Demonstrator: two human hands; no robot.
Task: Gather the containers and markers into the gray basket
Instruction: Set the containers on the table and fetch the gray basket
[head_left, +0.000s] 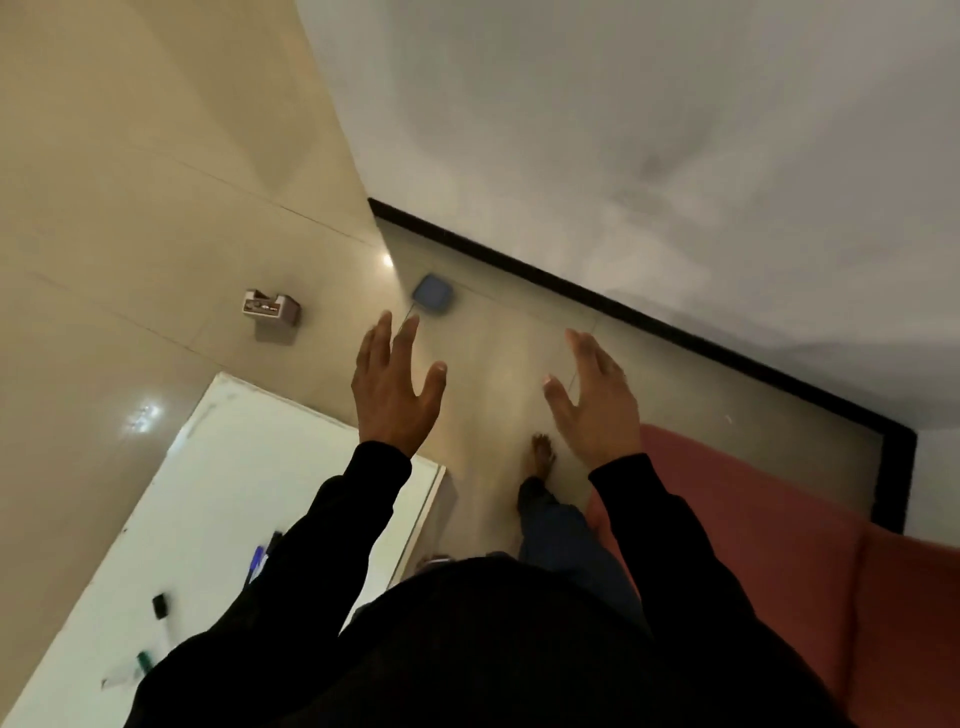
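We hold our left hand (396, 382) and right hand (592, 397) out above the tiled floor (130, 208), fingers spread, grasping nothing. The gray basket (432, 296) sits on the floor near the black baseboard (623, 312), blurred. Markers (161, 608) lie on the white table (218, 493) at lower left. A small brown box (271, 306) stands on the floor; its label is unreadable. A red sofa (779, 545) is at right.

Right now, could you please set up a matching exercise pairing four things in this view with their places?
Things:
1. gray basket
2. small brown box
3. markers
4. red sofa

Places:
A. on the white table
B. at the right edge
C. on the floor beyond the left hand
D. on the floor left of the basket

Pairs: 1-C, 2-D, 3-A, 4-B
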